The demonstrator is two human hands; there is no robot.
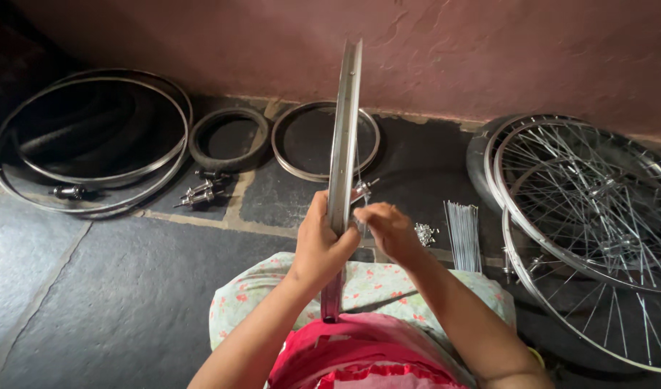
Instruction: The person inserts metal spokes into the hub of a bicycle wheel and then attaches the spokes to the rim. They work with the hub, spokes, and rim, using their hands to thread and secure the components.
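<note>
Head view shows the left hand (322, 248) clamped around an upright wheel rim (343, 137) at frame centre, its lower edge resting on the lap, steadying it edge-on. The right hand (389, 229) pinches something small, apparently a spoke (358, 189), beside the rim; loose spokes (463, 234) lie right of centre.

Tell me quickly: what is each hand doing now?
Left hand: closed around the upright wheel rim.
Right hand: beside the rim, fingers curled; grip cannot be told.

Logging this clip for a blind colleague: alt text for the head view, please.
A left hand grips an upright metal rim edge-on while the right hand works at its side. On the stone floor lie bare rims, loose spokes and spoked wheels.
</note>
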